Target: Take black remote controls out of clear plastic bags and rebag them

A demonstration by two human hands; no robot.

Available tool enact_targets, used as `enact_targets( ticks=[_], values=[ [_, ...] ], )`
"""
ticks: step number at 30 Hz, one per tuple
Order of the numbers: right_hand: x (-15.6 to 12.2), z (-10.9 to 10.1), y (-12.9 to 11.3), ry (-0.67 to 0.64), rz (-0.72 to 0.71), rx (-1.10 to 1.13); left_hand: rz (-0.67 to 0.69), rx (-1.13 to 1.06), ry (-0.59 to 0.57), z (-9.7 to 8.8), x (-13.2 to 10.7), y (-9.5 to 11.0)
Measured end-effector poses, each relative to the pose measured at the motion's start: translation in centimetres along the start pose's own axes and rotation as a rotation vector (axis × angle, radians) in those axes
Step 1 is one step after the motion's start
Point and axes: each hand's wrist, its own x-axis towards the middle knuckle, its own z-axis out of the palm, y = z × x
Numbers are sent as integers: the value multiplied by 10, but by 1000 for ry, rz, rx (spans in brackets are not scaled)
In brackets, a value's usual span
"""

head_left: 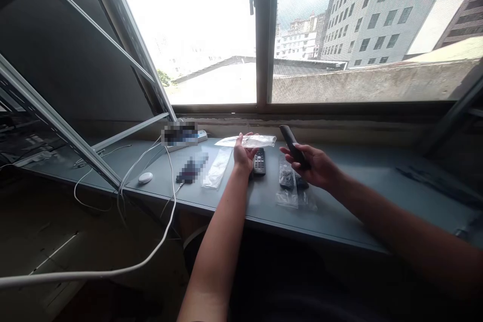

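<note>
My left hand [243,153] is raised over the grey desk [350,201] and pinches a clear plastic bag [253,141] by one end, so the bag hangs out flat to the right. My right hand [315,166] is closed round a black remote control [291,145], held tilted with its top end up. Under my left hand a second black remote with buttons [259,161] lies on the desk. Below my right hand lie clear bags with dark items inside [291,186].
Another empty clear bag [217,168] lies left of the buttoned remote. A white round device [145,177], white cables [124,191] and a power strip [188,138] sit at the left. Slanted metal shelf bars [56,121] stand at the left. The window frame [264,35] rises behind.
</note>
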Motion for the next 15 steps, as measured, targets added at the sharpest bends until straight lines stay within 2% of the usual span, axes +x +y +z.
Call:
enact_targets(
  ticks=[8,15],
  values=[
    [-1,-1,0,-146,-55,-16,8,7,6,2,-3,1],
    [-1,0,-2,-65,-15,-28,11,0,-4,0,-1,0]
  ],
)
